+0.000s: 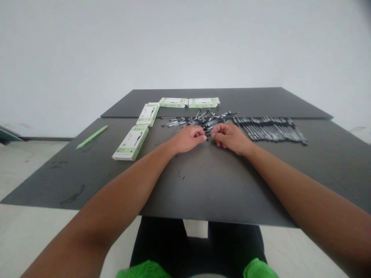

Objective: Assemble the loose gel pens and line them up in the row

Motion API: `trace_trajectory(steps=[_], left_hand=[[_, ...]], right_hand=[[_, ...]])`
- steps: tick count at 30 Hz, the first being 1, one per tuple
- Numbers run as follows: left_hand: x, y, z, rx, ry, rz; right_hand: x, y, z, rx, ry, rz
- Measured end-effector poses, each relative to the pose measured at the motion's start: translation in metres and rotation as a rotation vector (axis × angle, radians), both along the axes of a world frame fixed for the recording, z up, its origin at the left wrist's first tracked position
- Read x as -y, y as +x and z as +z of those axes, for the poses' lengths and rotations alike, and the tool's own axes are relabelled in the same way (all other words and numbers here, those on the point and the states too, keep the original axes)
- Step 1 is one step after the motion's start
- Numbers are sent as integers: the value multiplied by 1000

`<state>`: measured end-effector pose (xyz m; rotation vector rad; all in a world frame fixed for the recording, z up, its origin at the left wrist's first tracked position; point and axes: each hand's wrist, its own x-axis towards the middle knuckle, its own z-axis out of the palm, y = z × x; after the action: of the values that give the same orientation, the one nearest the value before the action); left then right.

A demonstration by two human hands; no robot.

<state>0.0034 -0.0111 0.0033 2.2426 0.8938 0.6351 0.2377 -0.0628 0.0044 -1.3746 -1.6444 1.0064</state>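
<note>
Loose pen pile (213, 118) on grey table (208, 185), just ahead of both hands. Left hand (189, 139) at pile's near edge, thumb and fingers drawn together; right hand (230, 138) at pile's near right, fingertips bunched likewise. Small dark pen end (208, 135) shows between them, can't tell which hand grips it, if either. Neat pen row (269, 129) right of pile, cartons (131, 143) left of and behind it. Pens look light, stiff, probably slippery and prone to roll; best pinched mid-barrel
</note>
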Motion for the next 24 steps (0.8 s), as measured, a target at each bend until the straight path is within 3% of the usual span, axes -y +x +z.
trace_trajectory(steps=[24], left_hand=[[0,1,1,-12,-5,3]], right_hand=[[-1,0,-1,-28,-10,5]])
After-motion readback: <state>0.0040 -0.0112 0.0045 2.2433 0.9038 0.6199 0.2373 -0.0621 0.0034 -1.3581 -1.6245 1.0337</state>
